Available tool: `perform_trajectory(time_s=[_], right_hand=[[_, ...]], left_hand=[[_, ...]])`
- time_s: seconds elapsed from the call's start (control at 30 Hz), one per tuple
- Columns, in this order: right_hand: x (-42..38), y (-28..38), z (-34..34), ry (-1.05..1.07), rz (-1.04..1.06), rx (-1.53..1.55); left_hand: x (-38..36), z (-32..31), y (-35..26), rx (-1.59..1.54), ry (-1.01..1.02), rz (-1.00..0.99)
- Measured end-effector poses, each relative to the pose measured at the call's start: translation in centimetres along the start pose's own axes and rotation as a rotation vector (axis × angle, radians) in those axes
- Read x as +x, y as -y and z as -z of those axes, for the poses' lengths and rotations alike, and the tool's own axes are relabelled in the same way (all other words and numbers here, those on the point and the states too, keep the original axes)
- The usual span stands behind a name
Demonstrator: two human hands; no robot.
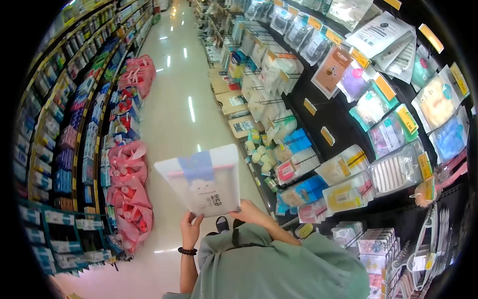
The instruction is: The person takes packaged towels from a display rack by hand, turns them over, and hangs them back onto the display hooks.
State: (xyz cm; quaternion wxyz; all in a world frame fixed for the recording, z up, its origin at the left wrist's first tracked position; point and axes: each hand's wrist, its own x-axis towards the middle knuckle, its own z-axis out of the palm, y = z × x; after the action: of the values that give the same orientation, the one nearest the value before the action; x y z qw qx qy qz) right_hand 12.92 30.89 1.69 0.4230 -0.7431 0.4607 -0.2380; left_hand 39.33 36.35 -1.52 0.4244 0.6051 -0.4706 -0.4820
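A flat white package [201, 187] with a blue label across its top, a small animal picture and dark printed characters is held up in front of me over the aisle. My left hand [190, 223], with a dark beaded bracelet at the wrist, pinches its lower left edge between thumb and fingers. At the lower right corner my right hand [246, 212] grips the same package. Its fingers are partly hidden behind the package.
On the right, a dark display rack holds bagged shower items [393, 169] on hooks with yellow price tags [407, 118]. Clothes hangers [425, 244] hang low at right. Left shelves carry boxed goods, with pink bags [130, 199] along their base. A shiny pale floor [174, 99] runs between.
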Motion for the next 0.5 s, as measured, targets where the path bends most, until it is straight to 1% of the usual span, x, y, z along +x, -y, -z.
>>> perform_trajectory(time_s=[0.07, 0.1, 0.2, 0.3, 0.4, 0.43, 0.5], right_hand=[[1.3, -1.2, 0.0, 0.001, -0.031, 0.029], [1.7, -1.9, 0.0, 0.007, -0.047, 0.044], [3.5, -4.2, -0.2, 0.111, -0.202, 0.125], [6.1, -5.8, -0.6, 0.121, -0.340, 0.291], [9.4, -6.3, -0.9, -0.019, -0.209, 0.394], [10.8, -6.5, -0.6, -0.002, -0.265, 0.432], [14.2, -6.7, 0.2, 0.030, -0.360, 0.514]], left_hand=[[3.0, -0.3, -2.6, -0.095, 0.058, -0.049], [4.0, -0.5, -2.7, -0.108, 0.081, -0.068], [7.3, -0.8, -1.8, -0.102, 0.118, -0.053], [11.0, -0.7, -0.9, -0.091, 0.135, -0.028], [14.9, -0.8, -0.6, -0.129, 0.115, -0.012], [16.4, -0.7, -0.8, -0.153, 0.101, -0.009], [20.1, 0.5, -0.1, -0.015, 0.159, 0.026]])
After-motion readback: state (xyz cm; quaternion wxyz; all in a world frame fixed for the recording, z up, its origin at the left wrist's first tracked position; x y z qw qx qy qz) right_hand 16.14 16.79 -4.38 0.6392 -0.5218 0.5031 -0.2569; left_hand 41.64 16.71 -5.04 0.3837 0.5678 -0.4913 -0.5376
